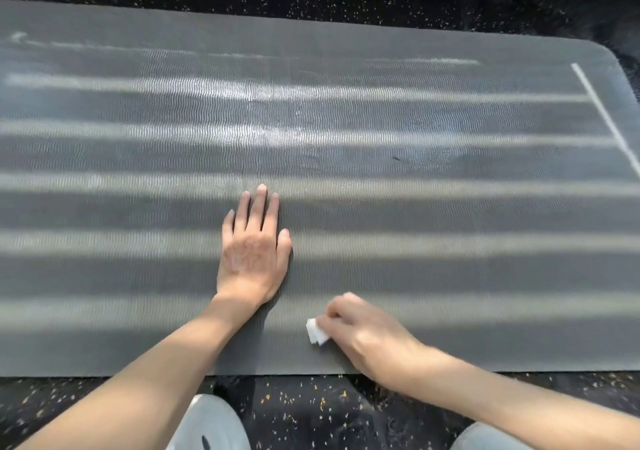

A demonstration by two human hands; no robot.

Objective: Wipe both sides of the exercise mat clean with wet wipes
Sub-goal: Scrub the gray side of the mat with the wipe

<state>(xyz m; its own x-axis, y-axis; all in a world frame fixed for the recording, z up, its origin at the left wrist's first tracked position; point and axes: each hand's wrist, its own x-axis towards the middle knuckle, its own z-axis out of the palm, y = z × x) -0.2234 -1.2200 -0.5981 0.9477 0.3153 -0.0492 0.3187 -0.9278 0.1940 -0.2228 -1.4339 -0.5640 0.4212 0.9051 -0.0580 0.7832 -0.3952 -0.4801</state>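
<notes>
A dark grey ribbed exercise mat lies flat on the floor and fills most of the view, striped with bands of light and with shiny wet streaks across its far half. My left hand rests flat on the mat near its middle, fingers straight and together. My right hand sits near the mat's front edge, fingers curled round a folded white wet wipe that presses on the mat. The wipe sticks out to the left of the fingers.
Black rubber floor with pale flecks surrounds the mat. A thin white line crosses the mat near its rounded right end. My knees in light trousers show at the bottom edge, just in front of the mat.
</notes>
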